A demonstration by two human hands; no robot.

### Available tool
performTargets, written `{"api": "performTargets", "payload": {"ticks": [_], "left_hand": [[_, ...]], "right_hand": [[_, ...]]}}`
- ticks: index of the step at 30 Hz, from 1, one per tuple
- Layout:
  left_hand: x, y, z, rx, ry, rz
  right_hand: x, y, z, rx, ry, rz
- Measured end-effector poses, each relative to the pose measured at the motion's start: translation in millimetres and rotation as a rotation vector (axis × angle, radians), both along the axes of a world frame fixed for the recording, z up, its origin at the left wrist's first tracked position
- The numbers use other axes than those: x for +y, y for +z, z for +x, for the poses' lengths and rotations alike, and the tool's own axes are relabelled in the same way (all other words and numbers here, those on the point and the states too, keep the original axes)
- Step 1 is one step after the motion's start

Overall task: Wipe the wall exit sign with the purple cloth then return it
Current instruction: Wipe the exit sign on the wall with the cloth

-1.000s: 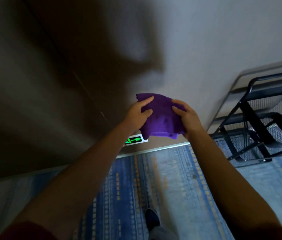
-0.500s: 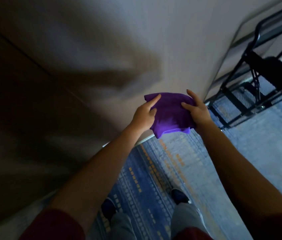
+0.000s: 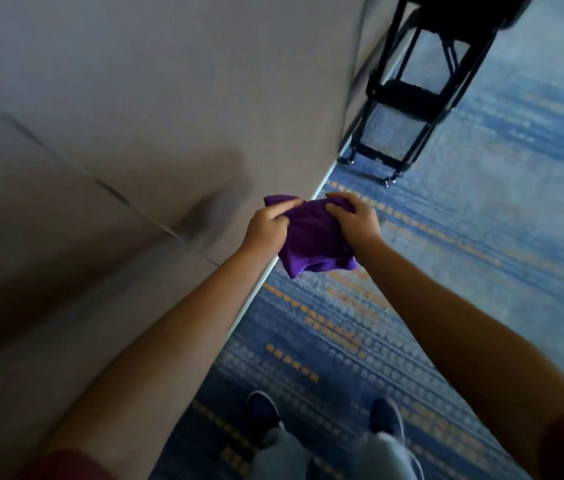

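Note:
The purple cloth is bunched between both hands, held out in front of me above the carpet near the foot of the wall. My left hand grips its left edge, thumb and fingers closed on the fabric. My right hand lies over its right side with fingers curled on it. The exit sign is out of sight in this view.
A grey wall fills the left half, meeting the blue patterned carpet along a pale baseboard. A black metal mesh cart on castors stands against the wall further ahead. My two shoes show at the bottom.
The view has swung right and down: the green exit sign has left the picture, the cart now sits ahead at the top, and both hands have carried the cloth away from the wall.

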State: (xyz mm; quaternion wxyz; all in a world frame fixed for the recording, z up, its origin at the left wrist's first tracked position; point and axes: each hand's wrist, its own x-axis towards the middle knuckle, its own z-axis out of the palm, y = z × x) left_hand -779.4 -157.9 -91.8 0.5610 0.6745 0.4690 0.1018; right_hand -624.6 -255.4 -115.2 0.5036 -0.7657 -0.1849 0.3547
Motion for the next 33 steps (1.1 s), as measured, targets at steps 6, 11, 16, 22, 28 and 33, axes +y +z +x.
{"api": "performTargets", "payload": {"ticks": [6,11,16,22,28,33], "left_hand": [[-28,-104,-49,-0.047,-0.148,0.023],[-55,-220,-80,-0.019,-0.141,0.228],[-77,-273,-95,-0.085,-0.077,0.29],[-91,-309,-114,-0.028,-0.08,0.397],[-87,-311,-139,-0.076,-0.009,0.409],[-90,-303,-151,-0.097,0.024,0.462]], "right_hand": [[-5,-105,-45,0.006,-0.206,0.079],[-23,-226,-87,0.057,-0.226,0.145],[-48,-285,-97,0.12,-0.249,0.232],[-64,-328,-114,0.199,-0.226,0.313],[-73,-335,-121,-0.257,0.099,0.411],[-81,-326,-127,-0.382,0.208,0.372]]}}
